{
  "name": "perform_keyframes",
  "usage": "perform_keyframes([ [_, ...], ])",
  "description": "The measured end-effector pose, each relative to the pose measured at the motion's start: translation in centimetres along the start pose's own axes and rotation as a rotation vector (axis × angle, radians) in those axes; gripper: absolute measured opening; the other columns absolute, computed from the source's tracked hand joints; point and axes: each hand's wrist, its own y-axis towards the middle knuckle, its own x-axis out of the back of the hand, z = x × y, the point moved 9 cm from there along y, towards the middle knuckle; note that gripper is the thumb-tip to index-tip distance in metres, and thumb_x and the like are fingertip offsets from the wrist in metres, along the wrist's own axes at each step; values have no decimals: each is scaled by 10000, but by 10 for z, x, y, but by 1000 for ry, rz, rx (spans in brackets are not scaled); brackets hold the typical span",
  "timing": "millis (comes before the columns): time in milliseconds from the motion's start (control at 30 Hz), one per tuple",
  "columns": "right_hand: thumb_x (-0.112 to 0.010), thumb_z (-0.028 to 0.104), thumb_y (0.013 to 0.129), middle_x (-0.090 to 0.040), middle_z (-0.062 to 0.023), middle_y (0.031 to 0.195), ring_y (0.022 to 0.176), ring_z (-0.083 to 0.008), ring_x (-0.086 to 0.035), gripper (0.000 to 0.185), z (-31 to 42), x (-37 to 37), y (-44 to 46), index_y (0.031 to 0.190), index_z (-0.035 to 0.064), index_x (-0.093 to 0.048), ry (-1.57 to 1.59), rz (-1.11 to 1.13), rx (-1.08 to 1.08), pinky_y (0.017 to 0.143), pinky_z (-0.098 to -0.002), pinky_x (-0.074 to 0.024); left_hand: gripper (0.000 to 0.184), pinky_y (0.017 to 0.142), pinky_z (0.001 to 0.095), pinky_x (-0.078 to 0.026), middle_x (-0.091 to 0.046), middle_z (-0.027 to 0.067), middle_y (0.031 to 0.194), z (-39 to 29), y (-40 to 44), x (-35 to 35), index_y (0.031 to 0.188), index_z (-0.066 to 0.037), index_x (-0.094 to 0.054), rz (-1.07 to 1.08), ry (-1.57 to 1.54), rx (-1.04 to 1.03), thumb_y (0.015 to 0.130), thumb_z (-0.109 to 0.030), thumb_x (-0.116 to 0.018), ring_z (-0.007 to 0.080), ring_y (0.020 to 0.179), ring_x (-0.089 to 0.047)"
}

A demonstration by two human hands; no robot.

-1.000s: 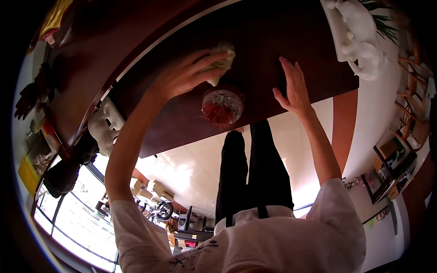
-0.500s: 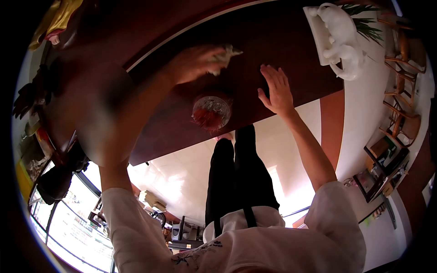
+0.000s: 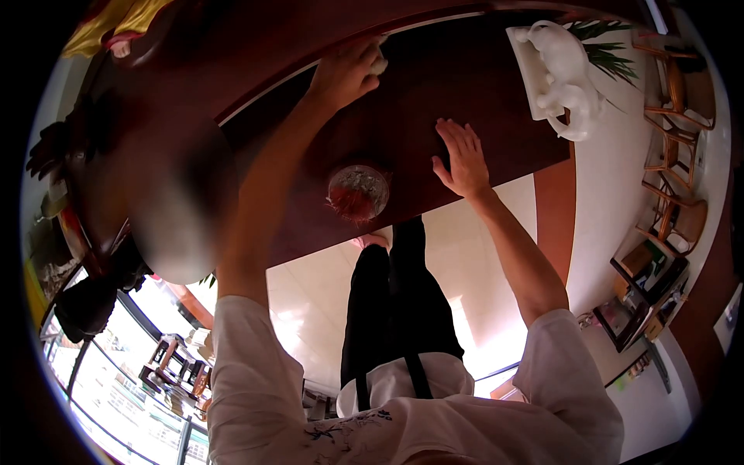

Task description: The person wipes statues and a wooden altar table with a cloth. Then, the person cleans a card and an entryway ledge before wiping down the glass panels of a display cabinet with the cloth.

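My left hand (image 3: 343,76) is closed round a pale crumpled cloth (image 3: 378,63) at the back of the dark red table (image 3: 418,93), beside the raised edge. Part of the cloth is hidden under the fingers. My right hand (image 3: 465,161) lies near the table's front edge, its fingers stretched out and holding nothing. Between the two arms stands a round bowl (image 3: 359,192) with grey material and thin red sticks in it.
A white sculpture (image 3: 570,70) stands at the table's right end, beside green leaves (image 3: 608,58). Dark carved figures (image 3: 89,306) are at the left. Wooden chairs (image 3: 682,221) stand on the far right. A blurred pale shape covers part of the left side.
My left hand has moved with the cloth to the back of the table, near the raised edge. My right hand has shifted slightly left and down in view.
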Motion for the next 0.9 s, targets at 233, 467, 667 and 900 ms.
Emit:
perform_keyframes([
  [233,-717,215,879,-512,-88,1543,1439,-291,-473,711,2,-3,0,1513,80,-425,2,-4,8,1223,-534,-340,555,957,503,-526,-681,167,1251,42,-55,16,1385,-141,-582,37,204,460,933,-435,-715,350,1115,-668],
  [467,-702,228,889,-509,-90,1543,1439,-288,-471,700,4,-3,1,1517,78,-430,-36,-29,21,1222,-524,-339,462,873,515,-570,-678,232,1155,56,-102,42,1369,-173,-588,-179,421,413,1006,-458,-575,396,1056,-683],
  [667,-695,244,895,-501,-87,1550,1445,-286,-462,702,4,-5,-1,1522,81,-427,-71,-24,21,1228,-524,-331,381,654,470,-631,-620,240,1176,51,-114,23,1318,-140,-588,456,467,342,975,-300,-636,358,934,-746],
  [900,-673,261,910,-485,-90,1554,1444,-290,-455,697,5,-7,-3,1531,83,-413,-93,-21,24,1230,-525,-326,503,653,482,-624,-606,286,1331,56,-98,-4,1441,-158,-499,258,266,622,976,-307,-616,363,803,-762],
])
